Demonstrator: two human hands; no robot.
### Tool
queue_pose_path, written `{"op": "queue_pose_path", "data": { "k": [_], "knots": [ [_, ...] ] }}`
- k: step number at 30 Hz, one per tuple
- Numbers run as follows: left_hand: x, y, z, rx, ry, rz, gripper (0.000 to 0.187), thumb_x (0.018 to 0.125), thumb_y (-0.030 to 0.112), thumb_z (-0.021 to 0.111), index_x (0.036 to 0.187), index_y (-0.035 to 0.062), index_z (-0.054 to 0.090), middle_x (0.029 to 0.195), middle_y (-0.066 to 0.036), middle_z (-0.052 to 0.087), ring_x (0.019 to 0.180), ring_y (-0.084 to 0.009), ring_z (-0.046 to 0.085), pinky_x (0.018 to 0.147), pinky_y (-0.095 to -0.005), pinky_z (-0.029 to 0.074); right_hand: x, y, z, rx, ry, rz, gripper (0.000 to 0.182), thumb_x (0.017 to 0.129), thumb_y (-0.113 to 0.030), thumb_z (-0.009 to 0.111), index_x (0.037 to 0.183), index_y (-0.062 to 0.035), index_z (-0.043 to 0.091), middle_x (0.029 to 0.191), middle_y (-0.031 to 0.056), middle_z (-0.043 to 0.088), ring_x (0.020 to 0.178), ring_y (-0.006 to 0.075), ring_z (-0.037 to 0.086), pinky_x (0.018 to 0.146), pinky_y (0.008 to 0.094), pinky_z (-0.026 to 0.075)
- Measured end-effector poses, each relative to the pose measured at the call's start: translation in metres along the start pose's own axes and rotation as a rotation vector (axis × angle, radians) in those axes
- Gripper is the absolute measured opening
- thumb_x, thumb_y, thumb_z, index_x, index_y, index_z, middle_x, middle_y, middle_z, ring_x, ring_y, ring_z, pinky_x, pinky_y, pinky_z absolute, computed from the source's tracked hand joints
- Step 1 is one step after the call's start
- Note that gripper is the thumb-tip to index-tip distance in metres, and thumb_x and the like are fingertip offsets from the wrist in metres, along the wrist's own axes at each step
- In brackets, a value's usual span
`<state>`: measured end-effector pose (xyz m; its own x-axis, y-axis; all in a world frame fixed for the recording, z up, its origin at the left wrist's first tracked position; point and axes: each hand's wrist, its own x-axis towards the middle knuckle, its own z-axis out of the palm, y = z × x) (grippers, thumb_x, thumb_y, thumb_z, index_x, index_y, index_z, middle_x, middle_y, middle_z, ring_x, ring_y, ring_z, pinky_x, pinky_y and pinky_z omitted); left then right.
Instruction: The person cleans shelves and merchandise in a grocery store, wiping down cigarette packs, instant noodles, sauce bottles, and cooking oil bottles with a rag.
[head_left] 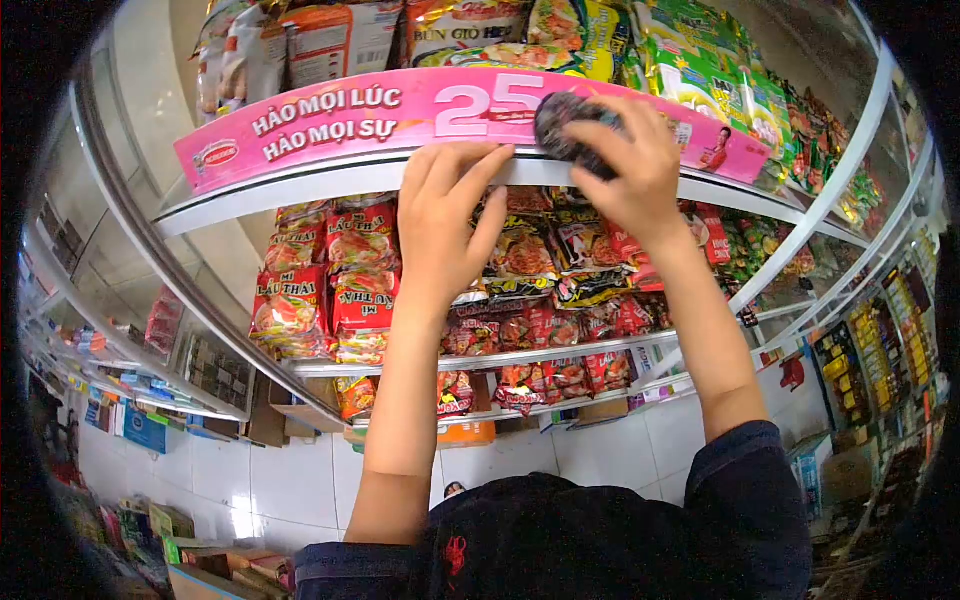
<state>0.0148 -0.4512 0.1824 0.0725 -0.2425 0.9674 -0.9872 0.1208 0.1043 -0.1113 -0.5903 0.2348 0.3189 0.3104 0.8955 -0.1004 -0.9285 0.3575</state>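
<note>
My right hand (635, 165) is closed around a dark, crumpled cloth (572, 130). The cloth is against the pink cardboard banner (330, 125), just right of the big "25", at the front of a glass shelf. My left hand (445, 215) lies on the white metal shelf edge (290, 195), fingers stretched out and thumb apart, with nothing in it. Its fingertips reach the banner's lower border. Behind the banner are noodle packets (470, 35), partly hidden by it.
Red noodle packets (292, 300) fill the shelf below, under my forearms. A slanted white metal upright (815, 215) stands at the right, with another upright (130, 170) at the left. Cardboard boxes (215, 580) sit low at the left on the white tiled floor (290, 485).
</note>
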Motion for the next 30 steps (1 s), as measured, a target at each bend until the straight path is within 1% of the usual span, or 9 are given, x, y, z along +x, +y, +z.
{"op": "queue_pose_path", "data": {
  "k": [5, 7, 10, 13, 14, 15, 17, 28, 30],
  "knots": [
    [-0.001, -0.018, -0.019, -0.241, 0.023, 0.067, 0.025, 0.067, 0.005, 0.056, 0.092, 0.006, 0.062, 0.096, -0.01, 0.057, 0.092, -0.0245, 0.051, 0.083, -0.0347, 0.036, 0.014, -0.003, 0.006, -0.023, 0.085, 0.077, 0.033, 0.05, -0.012, 0.071, 0.081, -0.0138, 0.061, 0.091, 0.0078, 0.055, 0.081, 0.0267, 0.053, 0.069, 0.0349, 0.044],
    [-0.008, -0.036, -0.05, 0.112, 0.28, -0.018, 0.024, 0.067, 0.004, 0.055, 0.09, 0.0065, 0.061, 0.096, -0.012, 0.057, 0.095, -0.0281, 0.05, 0.084, -0.0377, 0.036, 0.017, -0.026, 0.013, -0.025, -0.066, -0.098, 0.033, 0.05, -0.011, 0.07, 0.082, -0.0147, 0.061, 0.091, 0.0066, 0.055, 0.081, 0.0261, 0.053, 0.069, 0.0343, 0.045],
    [-0.015, -0.082, -0.103, 0.308, 0.802, -0.242, 0.037, 0.07, 0.008, 0.057, 0.105, -0.0012, 0.052, 0.106, -0.012, 0.052, 0.103, -0.0276, 0.044, 0.092, -0.0373, 0.027, 0.034, -0.029, 0.023, 0.021, 0.036, -0.009, 0.033, 0.051, -0.01, 0.069, 0.083, -0.0162, 0.061, 0.09, 0.0063, 0.056, 0.081, 0.0253, 0.053, 0.067, 0.0344, 0.045],
    [-0.033, -0.135, -0.145, 0.451, 0.755, -0.272, 0.04, 0.071, 0.011, 0.057, 0.108, -0.0016, 0.049, 0.108, -0.015, 0.05, 0.106, -0.0278, 0.041, 0.094, -0.038, 0.025, 0.048, -0.045, 0.042, 0.029, 0.145, 0.028, 0.033, 0.052, -0.012, 0.07, 0.083, -0.0163, 0.06, 0.092, 0.0061, 0.056, 0.081, 0.0247, 0.053, 0.066, 0.0342, 0.045],
    [-0.039, -0.142, -0.158, 0.469, 0.521, -0.37, 0.04, 0.074, 0.019, 0.056, 0.109, 0.0005, 0.05, 0.109, -0.015, 0.049, 0.109, -0.0287, 0.038, 0.095, -0.0391, 0.023, 0.052, -0.065, 0.049, 0.051, 0.04, -0.061, 0.033, 0.052, -0.013, 0.07, 0.083, -0.0161, 0.06, 0.093, 0.0058, 0.055, 0.081, 0.0242, 0.053, 0.066, 0.0337, 0.046],
    [-0.043, -0.155, -0.161, 0.707, 0.431, -0.261, 0.038, 0.077, 0.027, 0.053, 0.108, 0.0045, 0.051, 0.112, -0.012, 0.049, 0.112, -0.0297, 0.037, 0.097, -0.0402, 0.021, 0.056, -0.082, 0.057, 0.069, -0.063, -0.151, 0.034, 0.052, -0.014, 0.071, 0.083, -0.0159, 0.06, 0.094, 0.0056, 0.055, 0.081, 0.0236, 0.053, 0.066, 0.0332, 0.046],
    [-0.045, -0.15, -0.164, 0.716, 0.388, -0.276, 0.036, 0.079, 0.03, 0.051, 0.107, 0.0079, 0.052, 0.114, -0.009, 0.049, 0.114, -0.029, 0.036, 0.098, -0.0406, 0.02, 0.07, -0.097, 0.076, 0.073, -0.022, -0.209, 0.035, 0.052, -0.016, 0.072, 0.084, -0.0161, 0.059, 0.094, 0.0049, 0.055, 0.081, 0.0227, 0.052, 0.065, 0.0325, 0.046],
    [-0.048, -0.139, -0.182, 0.644, 0.269, -0.239, 0.031, 0.08, 0.023, 0.052, 0.107, 0.0078, 0.052, 0.115, -0.01, 0.048, 0.113, -0.0302, 0.035, 0.096, -0.0381, 0.026, 0.14, -0.179, 0.141, 0.265, 0.078, -0.261, 0.022, 0.058, -0.014, 0.064, 0.078, -0.0117, 0.055, 0.079, 0.0072, 0.053, 0.075, 0.0251, 0.054, 0.056, 0.0354, 0.049],
    [-0.047, -0.138, -0.181, 0.63, 0.267, -0.242, 0.03, 0.08, 0.023, 0.051, 0.106, 0.0078, 0.052, 0.115, -0.01, 0.048, 0.114, -0.0302, 0.035, 0.096, -0.0378, 0.025, 0.146, -0.182, 0.139, 0.146, 0.004, -0.088, 0.026, 0.061, -0.018, 0.066, 0.085, -0.0132, 0.059, 0.09, 0.0074, 0.055, 0.082, 0.0237, 0.054, 0.064, 0.0355, 0.048]
  ]
}}
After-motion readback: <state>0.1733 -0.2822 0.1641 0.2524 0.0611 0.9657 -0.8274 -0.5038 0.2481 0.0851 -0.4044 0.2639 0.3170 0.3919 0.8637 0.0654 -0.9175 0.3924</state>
